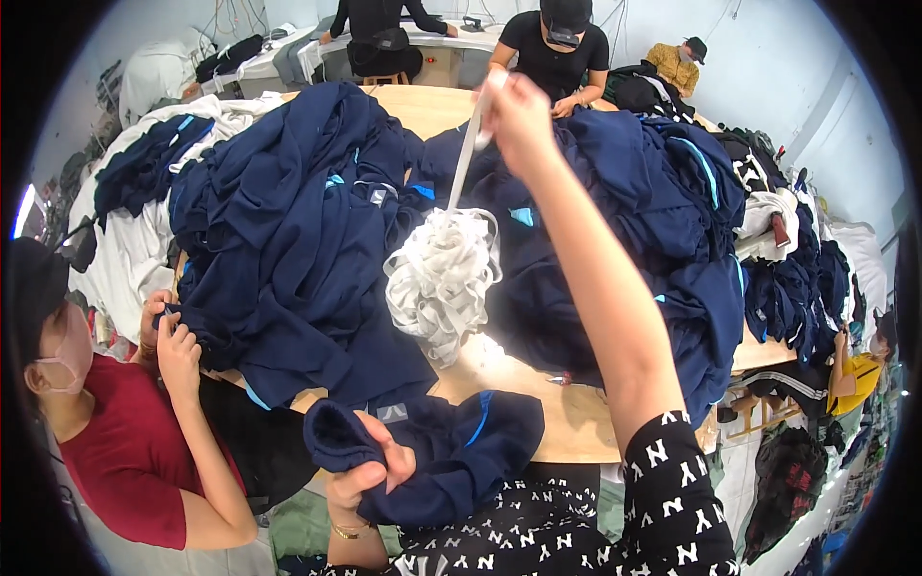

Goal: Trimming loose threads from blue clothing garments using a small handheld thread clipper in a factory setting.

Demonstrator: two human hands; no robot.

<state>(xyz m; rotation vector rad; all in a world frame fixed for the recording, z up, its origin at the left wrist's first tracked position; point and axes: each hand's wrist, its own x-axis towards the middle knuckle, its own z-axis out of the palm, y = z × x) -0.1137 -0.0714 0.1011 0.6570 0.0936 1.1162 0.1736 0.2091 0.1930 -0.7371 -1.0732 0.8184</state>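
Note:
My left hand grips a navy garment with a light blue stripe, close to my body at the table's near edge. Its opening, a ribbed round edge, faces up to the left beside my thumb. High above the table, my right hand is closed on a narrow white fabric strip, which looks like elastic or tape. Pulled fairly straight, the strip runs down into a tangled white heap of strips in the middle of the table.
Large navy garment piles lie left and right of the heap. Small snips rest on the wooden table. A co-worker in a red shirt handles navy cloth at left; another in black stands across.

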